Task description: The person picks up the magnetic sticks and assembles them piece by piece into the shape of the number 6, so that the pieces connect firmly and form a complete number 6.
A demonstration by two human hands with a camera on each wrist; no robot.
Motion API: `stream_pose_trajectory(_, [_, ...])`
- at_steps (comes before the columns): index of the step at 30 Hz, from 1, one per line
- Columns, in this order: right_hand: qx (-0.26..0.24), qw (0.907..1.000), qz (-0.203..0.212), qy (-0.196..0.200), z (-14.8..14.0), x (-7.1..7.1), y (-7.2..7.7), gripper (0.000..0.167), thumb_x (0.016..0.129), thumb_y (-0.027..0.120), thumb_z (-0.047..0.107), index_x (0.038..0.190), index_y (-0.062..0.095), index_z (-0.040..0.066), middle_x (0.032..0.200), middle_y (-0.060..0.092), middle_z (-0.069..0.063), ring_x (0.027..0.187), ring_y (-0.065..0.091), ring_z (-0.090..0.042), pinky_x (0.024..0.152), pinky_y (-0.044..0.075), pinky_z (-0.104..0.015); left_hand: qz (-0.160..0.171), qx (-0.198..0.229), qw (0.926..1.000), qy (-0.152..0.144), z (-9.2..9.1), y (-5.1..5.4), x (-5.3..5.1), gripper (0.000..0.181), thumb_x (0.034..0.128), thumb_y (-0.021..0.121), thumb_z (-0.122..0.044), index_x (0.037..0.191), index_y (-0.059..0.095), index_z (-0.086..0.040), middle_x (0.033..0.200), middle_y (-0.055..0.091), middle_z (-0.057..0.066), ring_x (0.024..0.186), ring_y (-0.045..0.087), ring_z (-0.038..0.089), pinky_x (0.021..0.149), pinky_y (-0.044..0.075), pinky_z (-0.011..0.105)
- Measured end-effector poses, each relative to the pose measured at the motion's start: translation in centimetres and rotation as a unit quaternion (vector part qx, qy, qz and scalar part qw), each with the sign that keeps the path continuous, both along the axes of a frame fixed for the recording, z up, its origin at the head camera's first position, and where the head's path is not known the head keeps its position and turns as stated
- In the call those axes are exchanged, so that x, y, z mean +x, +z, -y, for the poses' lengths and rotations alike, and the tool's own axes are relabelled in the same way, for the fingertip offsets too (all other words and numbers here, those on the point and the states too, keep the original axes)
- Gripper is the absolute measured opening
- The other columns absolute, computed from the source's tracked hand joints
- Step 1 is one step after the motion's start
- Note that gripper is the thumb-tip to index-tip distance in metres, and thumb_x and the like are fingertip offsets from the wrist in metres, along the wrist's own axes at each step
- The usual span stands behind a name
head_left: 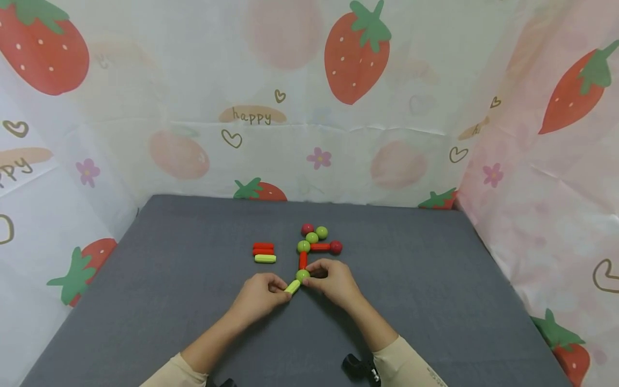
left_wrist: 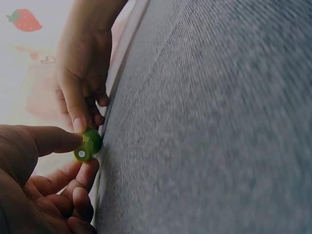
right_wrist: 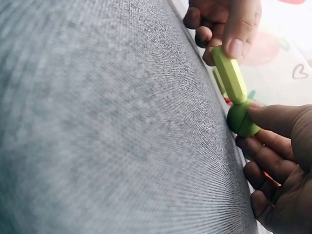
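My left hand (head_left: pixel 261 294) pinches a yellow-green rod (head_left: pixel 292 286) between thumb and fingers. Its far end meets a green ball (head_left: pixel 302 275), which my right hand (head_left: pixel 336 282) pinches from the other side. In the right wrist view the six-sided rod (right_wrist: pixel 230 75) touches the ball (right_wrist: pixel 239 121); whether it is seated in a hole is hidden. From that ball a red rod (head_left: pixel 303 260) runs up to a second green ball (head_left: pixel 303 246). Another red rod (head_left: pixel 319 247) extends rightward from there to a red ball (head_left: pixel 336 247).
Left of the joined pieces lie two red rods (head_left: pixel 263 246) and a yellow-green rod (head_left: pixel 265 259), side by side. Behind them sit a red ball (head_left: pixel 307 229) and two green balls (head_left: pixel 321 233), close together. A grey cloth (head_left: pixel 169 269) covers the table; printed curtains (head_left: pixel 309 107) surround it.
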State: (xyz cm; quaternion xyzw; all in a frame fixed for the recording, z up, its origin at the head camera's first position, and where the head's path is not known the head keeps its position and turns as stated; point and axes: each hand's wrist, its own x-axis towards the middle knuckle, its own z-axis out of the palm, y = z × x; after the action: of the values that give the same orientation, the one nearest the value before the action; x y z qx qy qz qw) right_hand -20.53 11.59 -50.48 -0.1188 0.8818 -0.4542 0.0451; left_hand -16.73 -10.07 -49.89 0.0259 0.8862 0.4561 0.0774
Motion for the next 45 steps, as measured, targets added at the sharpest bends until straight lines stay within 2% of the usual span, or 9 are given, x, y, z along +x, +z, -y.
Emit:
stream_pose_trajectory(5, [-0.004, 1.0000, 0.002, 0.004, -0.2, -0.1, -0.1, 0.024, 0.087, 0.084, 0.029, 0.107, 0.077, 0.018, 0.102, 0.076, 0.004, 0.093, 0.070, -0.011, 0.079, 0.056, -0.034, 0.009, 0.007, 0.9999, -0.005, -0.3, 0.2, 0.1, 0.014, 0.0842, 0.084, -0.021, 0.091, 0.076, -0.012, 0.077, 0.072, -0.004, 0.068, 0.064, 0.011, 0.061, 0.050, 0.030])
stream_pose_trajectory(14, [-0.005, 0.9999, 0.009, -0.002, -0.1, -0.3, -0.3, 0.022, 0.088, 0.082, 0.031, 0.106, 0.078, 0.018, 0.099, 0.075, 0.004, 0.087, 0.067, -0.010, 0.072, 0.055, -0.031, 0.004, 0.017, 0.9998, -0.011, -1.0, 0.3, 0.6, 0.016, 0.0828, 0.085, -0.023, 0.089, 0.077, -0.010, 0.077, 0.073, -0.003, 0.068, 0.065, 0.009, 0.061, 0.051, 0.029])
stream_pose_trajectory(23, [-0.007, 0.9998, 0.012, -0.016, 0.0, -0.4, -0.1, 0.020, 0.088, 0.083, 0.030, 0.104, 0.078, 0.018, 0.096, 0.075, 0.004, 0.084, 0.067, -0.010, 0.069, 0.054, -0.032, 0.021, 0.014, 0.9996, 0.011, -2.4, 0.4, 0.9, 0.024, 0.0808, 0.087, -0.026, 0.092, 0.076, -0.008, 0.080, 0.074, -0.002, 0.070, 0.066, 0.010, 0.062, 0.051, 0.029])
stream_pose_trajectory(31, [-0.004, 0.9999, 0.007, -0.013, 0.0, -0.4, -0.4, 0.021, 0.086, 0.084, 0.031, 0.103, 0.078, 0.019, 0.097, 0.076, 0.005, 0.085, 0.068, -0.008, 0.074, 0.054, -0.032, 0.011, 0.018, 0.9996, 0.020, -3.0, 0.5, 1.2, 0.020, 0.0821, 0.086, -0.026, 0.087, 0.076, -0.009, 0.076, 0.073, -0.003, 0.067, 0.063, 0.010, 0.060, 0.049, 0.030])
stream_pose_trajectory(38, [-0.010, 0.9996, 0.022, -0.015, 0.1, -0.4, -0.1, 0.020, 0.088, 0.083, 0.032, 0.104, 0.078, 0.020, 0.098, 0.076, 0.005, 0.085, 0.068, -0.009, 0.072, 0.054, -0.032, -0.006, 0.041, 0.9988, 0.024, -2.8, 0.1, 1.1, 0.020, 0.0853, 0.084, -0.026, 0.093, 0.078, -0.008, 0.079, 0.076, -0.002, 0.071, 0.066, 0.009, 0.063, 0.051, 0.030])
stream_pose_trajectory(45, [-0.002, 0.9997, 0.020, -0.013, 0.2, -0.3, -0.1, 0.022, 0.087, 0.083, 0.033, 0.104, 0.078, 0.020, 0.098, 0.076, 0.006, 0.085, 0.067, -0.009, 0.072, 0.054, -0.032, -0.006, 0.054, 0.9981, 0.029, -2.7, -0.3, 1.0, 0.020, 0.0858, 0.082, -0.026, 0.095, 0.078, -0.008, 0.079, 0.075, -0.002, 0.070, 0.066, 0.010, 0.061, 0.050, 0.030])
